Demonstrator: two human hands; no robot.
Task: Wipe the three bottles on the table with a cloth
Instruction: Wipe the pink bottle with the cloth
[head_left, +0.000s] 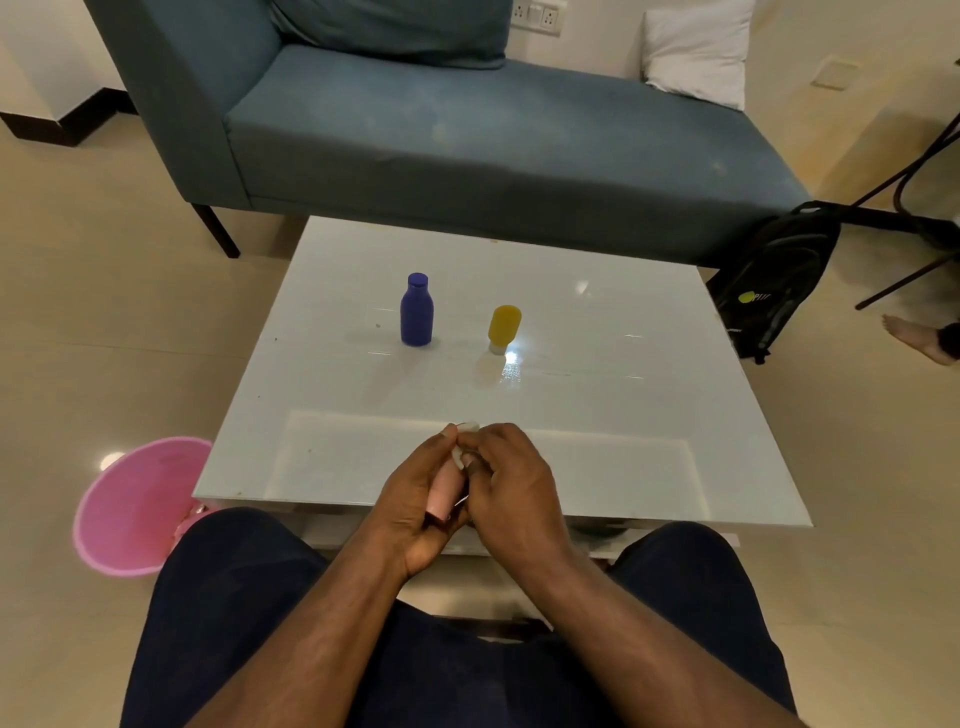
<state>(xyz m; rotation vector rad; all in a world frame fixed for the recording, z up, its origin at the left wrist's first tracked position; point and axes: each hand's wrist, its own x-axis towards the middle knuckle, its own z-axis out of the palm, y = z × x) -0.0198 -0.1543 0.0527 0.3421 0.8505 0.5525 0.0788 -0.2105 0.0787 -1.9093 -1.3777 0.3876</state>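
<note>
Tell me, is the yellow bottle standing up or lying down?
Standing up, but upside down: the yellow bottle rests on its pale cap on the white table, right of the blue bottle.

Single head-worn wide-angle view, looking forward and steeply down from a seated position. Close over the hands (467, 483) and lap at the bottom edge; white table (597, 415) spread across the middle; sofa (467, 140) and floor farther off at the top. Edges bowed by lens distortion.
</note>
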